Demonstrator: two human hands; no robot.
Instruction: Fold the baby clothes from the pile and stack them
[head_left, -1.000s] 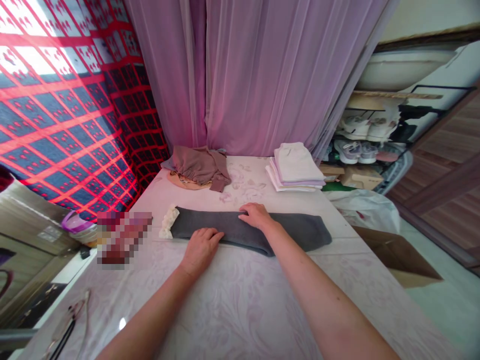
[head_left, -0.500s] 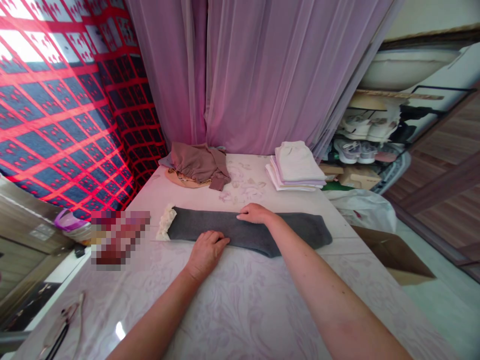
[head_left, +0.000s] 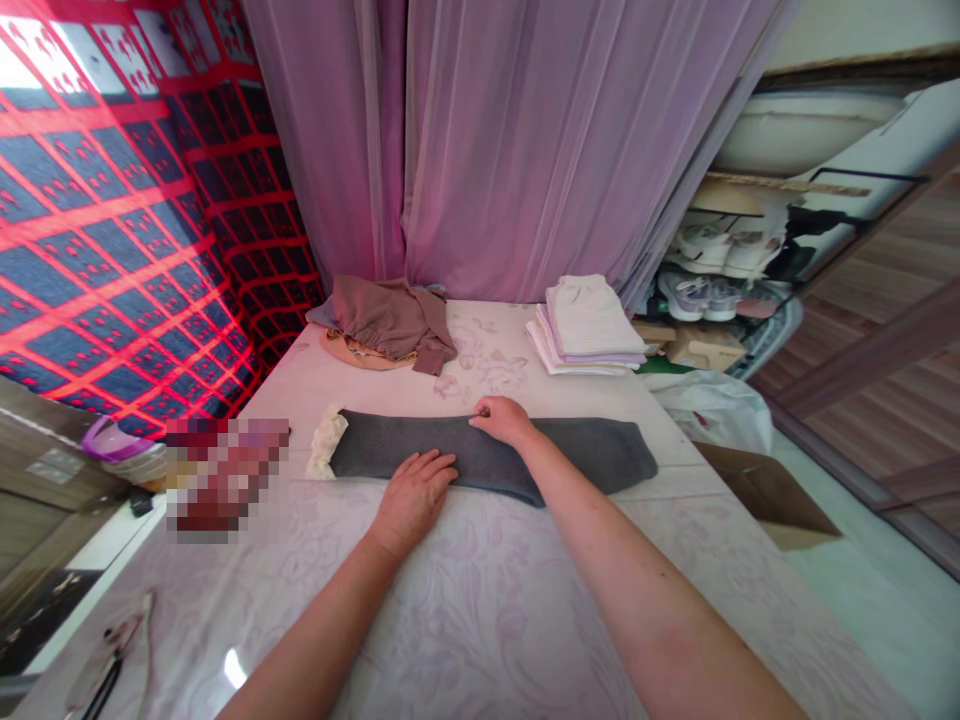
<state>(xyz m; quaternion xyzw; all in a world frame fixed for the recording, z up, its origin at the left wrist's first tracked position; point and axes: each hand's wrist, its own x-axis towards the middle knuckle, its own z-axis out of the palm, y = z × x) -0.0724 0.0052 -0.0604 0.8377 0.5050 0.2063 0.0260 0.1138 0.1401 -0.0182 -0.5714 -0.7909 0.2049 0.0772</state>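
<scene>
A long dark grey folded garment (head_left: pixel 585 450) with a cream lace hem (head_left: pixel 325 450) lies across the pale flowered tabletop (head_left: pixel 480 600). My left hand (head_left: pixel 412 492) rests flat on its near edge, fingers stretched out. On the far edge, near the middle, sits my right hand (head_left: pixel 504 418), its fingers curled down onto the cloth as if gripping the edge.
A crumpled brown garment (head_left: pixel 390 318) lies at the back left. A stack of folded white clothes (head_left: pixel 589 325) sits at the back right. Purple curtains hang behind. A shoe rack (head_left: pixel 720 280) and cardboard box (head_left: pixel 765 485) stand to the right of the table.
Both hands stay on the grey garment; the left hand has slid slightly right along the near edge. The view has shifted a little.
</scene>
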